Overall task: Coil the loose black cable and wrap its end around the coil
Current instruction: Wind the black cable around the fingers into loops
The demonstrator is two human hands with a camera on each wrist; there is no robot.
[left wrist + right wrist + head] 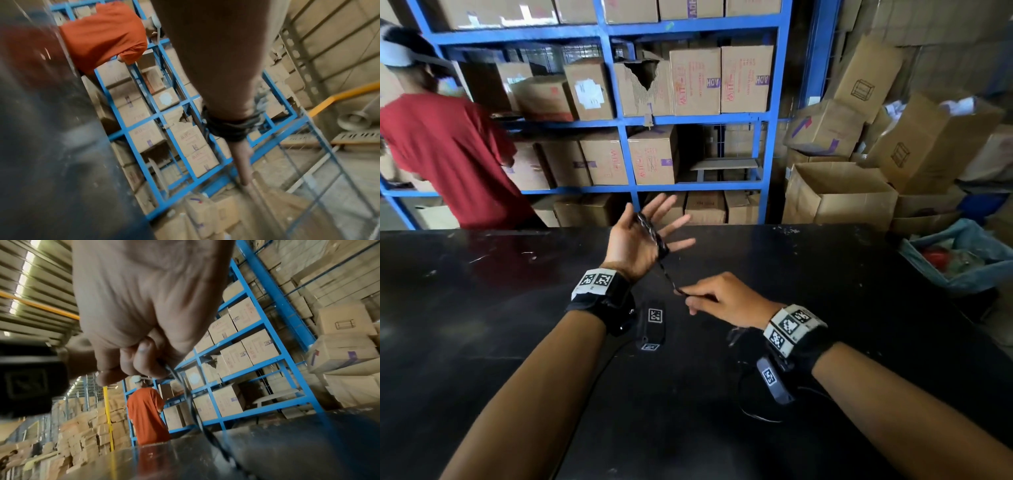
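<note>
Around splayed left hand (635, 236), cable (654, 236) (right hand (722, 299) pinching end).

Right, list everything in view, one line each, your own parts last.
black cable: one, black, looped around the open left hand, free run leading to the right hand
table: one, black, under both hands
shelving rack: one, blue, behind the table
cardboard boxes: many, brown, on the rack and stacked at right
person in red shirt: one, at left by the rack
wrist bands: two, black with markers
left hand: fingers spread
right hand: fingers pinch the cable
</note>
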